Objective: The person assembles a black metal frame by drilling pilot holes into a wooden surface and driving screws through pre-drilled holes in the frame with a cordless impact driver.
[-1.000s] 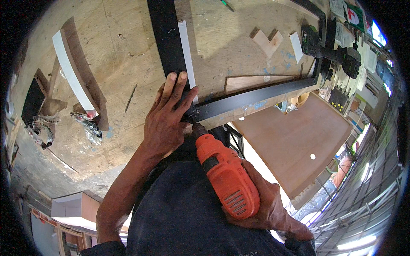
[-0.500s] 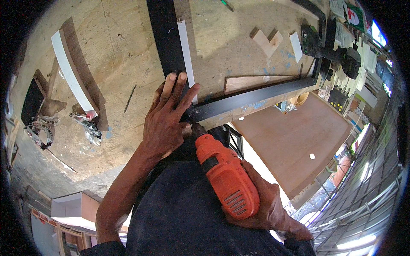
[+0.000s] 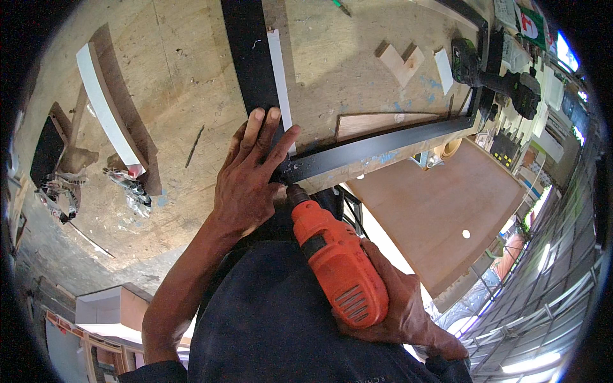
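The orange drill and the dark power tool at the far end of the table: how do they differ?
The orange drill is held in the right hand, its tip at the black frame corner; the dark power tool lies unheld on the plywood table. One is bright orange, the other black-green. Both are handheld power tools.

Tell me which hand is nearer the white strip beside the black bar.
Left. The left hand has fingertips touching the white strip; the right hand grips the orange drill below it, well clear.
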Demonstrator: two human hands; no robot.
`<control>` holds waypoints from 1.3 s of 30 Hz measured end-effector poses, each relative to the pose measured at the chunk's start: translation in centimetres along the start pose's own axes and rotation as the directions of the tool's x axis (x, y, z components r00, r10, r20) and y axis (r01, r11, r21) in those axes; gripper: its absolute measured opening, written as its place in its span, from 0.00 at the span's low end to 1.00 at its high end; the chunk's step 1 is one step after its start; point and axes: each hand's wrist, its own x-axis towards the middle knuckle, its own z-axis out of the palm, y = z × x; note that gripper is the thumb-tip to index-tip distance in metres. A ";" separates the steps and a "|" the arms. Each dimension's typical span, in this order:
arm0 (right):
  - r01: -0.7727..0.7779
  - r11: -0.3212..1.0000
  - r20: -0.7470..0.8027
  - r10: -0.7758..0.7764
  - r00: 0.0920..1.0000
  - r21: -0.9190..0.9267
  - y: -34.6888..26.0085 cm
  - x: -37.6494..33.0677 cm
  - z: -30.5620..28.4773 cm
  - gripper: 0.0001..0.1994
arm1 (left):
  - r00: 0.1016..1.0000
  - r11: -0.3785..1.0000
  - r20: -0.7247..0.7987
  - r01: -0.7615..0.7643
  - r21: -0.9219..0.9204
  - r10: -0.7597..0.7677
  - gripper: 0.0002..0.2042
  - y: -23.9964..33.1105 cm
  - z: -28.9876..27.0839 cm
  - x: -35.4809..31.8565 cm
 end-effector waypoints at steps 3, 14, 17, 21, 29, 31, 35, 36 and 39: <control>0.018 1.000 -0.002 -0.019 1.000 -0.017 0.0 -0.1 0.0 0.53 | 1.000 1.000 -0.010 0.003 0.001 -0.003 0.53 0.2 -0.3 -0.1; 0.051 0.998 -0.027 -0.052 0.998 -0.030 -0.5 0.2 0.0 0.55 | 1.000 1.000 -0.003 0.001 0.003 -0.001 0.52 0.2 -0.3 -0.3; 0.072 0.997 -0.034 -0.073 0.997 -0.026 -0.1 0.2 0.0 0.54 | 1.000 1.000 -0.002 0.005 0.004 -0.005 0.51 0.3 -0.3 -0.3; 0.075 0.997 -0.027 -0.076 0.997 -0.027 -0.1 0.1 -0.1 0.55 | 1.000 1.000 0.011 -0.006 0.028 0.006 0.45 0.2 -0.3 -0.3; 0.081 0.997 -0.017 -0.081 0.997 -0.003 0.2 -0.2 0.3 0.56 | 0.999 0.997 -0.007 -0.048 0.065 0.049 0.35 -0.2 -0.1 -0.6; 0.097 0.995 -0.044 -0.096 0.994 0.009 0.1 -0.2 0.5 0.55 | 0.998 0.996 -0.001 -0.055 0.063 0.056 0.34 -0.2 -0.1 -0.5; 0.071 0.997 -0.024 -0.071 0.997 -0.007 0.2 -0.4 0.5 0.56 | 0.998 0.996 0.004 -0.060 0.070 0.060 0.34 -0.2 0.0 -0.4; 0.069 0.997 -0.016 -0.070 0.997 -0.022 0.1 -0.3 0.3 0.56 | 0.998 0.996 0.003 -0.061 0.068 0.061 0.34 -0.2 0.0 -0.4; 0.019 0.997 0.046 -0.015 0.999 -0.078 -1.0 0.1 -0.8 0.56 | 0.998 0.996 0.001 -0.063 0.067 0.063 0.34 -0.2 0.1 -0.5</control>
